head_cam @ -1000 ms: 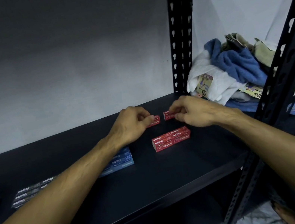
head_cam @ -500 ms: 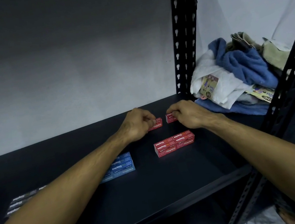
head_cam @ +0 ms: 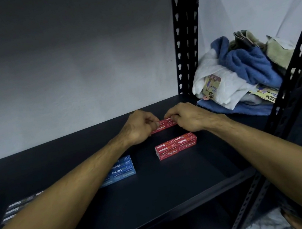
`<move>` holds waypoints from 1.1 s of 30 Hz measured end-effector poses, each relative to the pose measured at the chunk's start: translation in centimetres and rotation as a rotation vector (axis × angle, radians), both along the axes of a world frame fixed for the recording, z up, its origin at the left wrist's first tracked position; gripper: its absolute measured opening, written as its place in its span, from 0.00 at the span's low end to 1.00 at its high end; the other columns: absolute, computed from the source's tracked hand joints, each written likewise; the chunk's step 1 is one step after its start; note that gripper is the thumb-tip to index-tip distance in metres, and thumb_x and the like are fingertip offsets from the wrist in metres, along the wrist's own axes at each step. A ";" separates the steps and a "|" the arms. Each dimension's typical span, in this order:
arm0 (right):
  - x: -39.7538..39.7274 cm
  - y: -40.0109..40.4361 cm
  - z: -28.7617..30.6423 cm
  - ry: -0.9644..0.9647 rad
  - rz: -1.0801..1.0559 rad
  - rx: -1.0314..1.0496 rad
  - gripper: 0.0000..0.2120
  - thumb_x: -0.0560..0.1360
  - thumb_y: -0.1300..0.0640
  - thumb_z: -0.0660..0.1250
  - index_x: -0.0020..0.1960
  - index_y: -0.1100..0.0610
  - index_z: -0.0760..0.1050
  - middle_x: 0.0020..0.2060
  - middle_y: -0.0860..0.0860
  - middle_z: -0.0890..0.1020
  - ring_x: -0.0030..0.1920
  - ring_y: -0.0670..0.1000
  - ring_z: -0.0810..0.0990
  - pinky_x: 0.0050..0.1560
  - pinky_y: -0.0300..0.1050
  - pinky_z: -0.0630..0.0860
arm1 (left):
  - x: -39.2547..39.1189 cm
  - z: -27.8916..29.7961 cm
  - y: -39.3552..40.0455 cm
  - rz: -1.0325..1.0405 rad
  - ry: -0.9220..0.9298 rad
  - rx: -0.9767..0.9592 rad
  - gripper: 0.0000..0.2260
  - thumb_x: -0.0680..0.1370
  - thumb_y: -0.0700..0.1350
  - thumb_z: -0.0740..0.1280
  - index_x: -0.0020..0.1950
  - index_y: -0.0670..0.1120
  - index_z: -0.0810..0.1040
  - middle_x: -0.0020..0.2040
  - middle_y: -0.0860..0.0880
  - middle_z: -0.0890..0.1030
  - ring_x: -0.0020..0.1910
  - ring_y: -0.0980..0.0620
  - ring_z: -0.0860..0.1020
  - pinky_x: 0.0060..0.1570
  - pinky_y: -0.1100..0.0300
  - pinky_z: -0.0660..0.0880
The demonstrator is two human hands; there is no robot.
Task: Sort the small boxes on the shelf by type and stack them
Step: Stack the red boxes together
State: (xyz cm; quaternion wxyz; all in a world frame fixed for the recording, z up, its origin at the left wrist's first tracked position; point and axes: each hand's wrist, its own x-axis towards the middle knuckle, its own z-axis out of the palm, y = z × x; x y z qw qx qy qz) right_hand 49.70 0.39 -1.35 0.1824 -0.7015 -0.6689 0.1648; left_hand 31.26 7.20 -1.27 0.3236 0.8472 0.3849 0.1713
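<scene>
Both red boxes have come together since half a second ago — the gap between them is closed and they now sit end to end near the back edge of the shelf. My left hand pinches the left box, my right hand pinches the right one; fingers curled and clamped on each.

Just in front of them, apart, lies the finished red stack. The blue stack sits toward the left, partly behind my forearm, and the dark boxes lie at the shelf's left end. A heap of cloths lies beyond the upright post, outside the work.

Judgement: the reds are nearly sorted — this joined pair looks ready to lift onto the red stack.
</scene>
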 end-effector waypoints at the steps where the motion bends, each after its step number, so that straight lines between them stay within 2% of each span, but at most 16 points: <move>1: 0.0 -0.1 0.0 0.001 0.005 -0.003 0.15 0.83 0.57 0.57 0.62 0.49 0.79 0.58 0.48 0.82 0.56 0.47 0.79 0.60 0.44 0.74 | 0.0 0.0 -0.1 -0.002 0.000 -0.002 0.05 0.79 0.44 0.69 0.53 0.46 0.83 0.41 0.53 0.82 0.34 0.58 0.79 0.29 0.71 0.72; 6: -0.1 -0.9 0.4 0.017 0.039 -0.032 0.15 0.82 0.57 0.58 0.60 0.48 0.80 0.55 0.46 0.83 0.52 0.45 0.80 0.53 0.41 0.75 | -0.5 0.0 -0.4 -0.035 0.022 -0.035 0.05 0.79 0.44 0.69 0.53 0.47 0.83 0.42 0.50 0.84 0.36 0.55 0.80 0.31 0.67 0.74; 16: -0.8 -3.3 1.8 -0.009 0.104 -0.157 0.14 0.80 0.57 0.60 0.55 0.44 0.82 0.49 0.43 0.83 0.48 0.42 0.80 0.52 0.41 0.76 | -1.5 0.2 -2.4 -0.143 0.065 -0.115 0.07 0.79 0.43 0.68 0.55 0.46 0.83 0.44 0.44 0.85 0.35 0.53 0.79 0.35 0.59 0.79; 22: -1.0 -3.9 2.3 -0.016 0.118 -0.192 0.14 0.81 0.56 0.60 0.55 0.44 0.82 0.49 0.44 0.83 0.48 0.41 0.80 0.51 0.40 0.76 | -1.7 0.4 -2.9 -0.161 0.089 -0.110 0.09 0.80 0.43 0.66 0.57 0.46 0.83 0.43 0.50 0.84 0.34 0.55 0.80 0.33 0.61 0.77; 27: -1.1 -4.2 2.2 -0.025 0.129 -0.193 0.14 0.81 0.56 0.60 0.55 0.43 0.82 0.49 0.43 0.83 0.48 0.41 0.80 0.49 0.39 0.74 | -1.9 0.5 -3.2 -0.177 0.085 -0.113 0.09 0.80 0.42 0.65 0.57 0.46 0.83 0.44 0.50 0.85 0.33 0.55 0.80 0.33 0.61 0.77; 33: -1.3 -4.6 2.3 -0.026 0.129 -0.217 0.12 0.81 0.54 0.60 0.56 0.42 0.80 0.51 0.44 0.83 0.50 0.42 0.79 0.54 0.43 0.76 | -2.0 0.5 -3.4 -0.183 0.089 -0.121 0.09 0.81 0.42 0.65 0.58 0.46 0.82 0.46 0.49 0.84 0.34 0.55 0.80 0.32 0.62 0.77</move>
